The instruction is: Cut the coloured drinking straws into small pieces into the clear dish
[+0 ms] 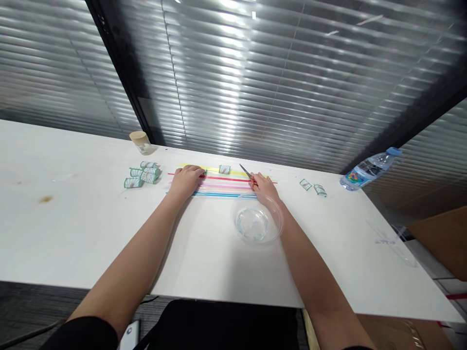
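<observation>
My left hand (187, 181) lies palm down across the left part of a row of thin coloured sticks or straws: red (226, 179), pink (222, 186), blue (215, 194) and yellow ones. Its fingers are closed at a small green-edged piece (205, 172), mostly hidden by the fingertips. Scissors (246, 172) with orange-red handles are in my right hand (266, 186), over the right part of the row; their blades point away and to the left. Between the hands, beyond the red stick, lies a patterned green-edged roll (224, 169). Closer to me, a clear round plastic bowl (252, 238) overlaps my right wrist in view.
Several similar rolls (133, 183) are grouped at left, beside a jar with a tan lid (139, 138). Two more pieces (320, 190) lie at right, before a blue-capped water bottle (367, 170). Clear plastic (386, 241) sits near the right edge. Blinds stand behind the white table (91, 233).
</observation>
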The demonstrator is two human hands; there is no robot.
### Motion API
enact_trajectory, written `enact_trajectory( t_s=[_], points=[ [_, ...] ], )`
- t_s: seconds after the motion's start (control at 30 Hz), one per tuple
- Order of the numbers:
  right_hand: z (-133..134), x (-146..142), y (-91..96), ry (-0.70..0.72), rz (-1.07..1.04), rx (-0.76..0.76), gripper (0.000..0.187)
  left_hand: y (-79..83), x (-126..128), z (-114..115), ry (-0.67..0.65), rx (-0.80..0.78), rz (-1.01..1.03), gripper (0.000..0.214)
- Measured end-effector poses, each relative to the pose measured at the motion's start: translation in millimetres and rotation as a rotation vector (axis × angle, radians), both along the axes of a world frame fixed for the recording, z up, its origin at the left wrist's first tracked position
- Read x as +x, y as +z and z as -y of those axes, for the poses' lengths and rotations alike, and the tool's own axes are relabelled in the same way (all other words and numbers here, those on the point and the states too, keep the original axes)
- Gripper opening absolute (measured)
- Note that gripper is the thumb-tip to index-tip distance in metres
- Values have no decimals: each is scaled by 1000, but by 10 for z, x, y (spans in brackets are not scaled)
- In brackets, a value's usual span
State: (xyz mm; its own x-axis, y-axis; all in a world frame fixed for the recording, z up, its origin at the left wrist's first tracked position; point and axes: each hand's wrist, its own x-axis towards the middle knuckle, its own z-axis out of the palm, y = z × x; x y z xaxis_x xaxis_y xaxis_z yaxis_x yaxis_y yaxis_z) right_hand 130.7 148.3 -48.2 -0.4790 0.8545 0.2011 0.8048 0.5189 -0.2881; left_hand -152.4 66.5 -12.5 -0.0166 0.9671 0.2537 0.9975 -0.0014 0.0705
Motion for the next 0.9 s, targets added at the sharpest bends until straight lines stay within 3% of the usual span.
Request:
enact_trajectory(
  t_s=[0.2,0.37,0.57,0.63,0.7,0.83,0.9],
  points=[
    [1,-5,13,-2,1,1,43,44,-308,91,151,1,29,39],
    [17,-3,28,-1,7,5,43,61,-532,171,363,50,75,36],
    [19,-5,37,-6,15,5,42,74,-520,220,556,222,114,41],
    [17,-4,32,-6,13,5,43,82,-390,191,532,296,126,46],
    [15,-3,25,-3,11,4,43,83,-199,147,426,320,163,46],
    [24,0,22,-9,8,3,43,51,232,73,62,113,219,44],
    [35,0,33,-13,9,0,43,25,392,50,-57,11,232,45]
  ],
)
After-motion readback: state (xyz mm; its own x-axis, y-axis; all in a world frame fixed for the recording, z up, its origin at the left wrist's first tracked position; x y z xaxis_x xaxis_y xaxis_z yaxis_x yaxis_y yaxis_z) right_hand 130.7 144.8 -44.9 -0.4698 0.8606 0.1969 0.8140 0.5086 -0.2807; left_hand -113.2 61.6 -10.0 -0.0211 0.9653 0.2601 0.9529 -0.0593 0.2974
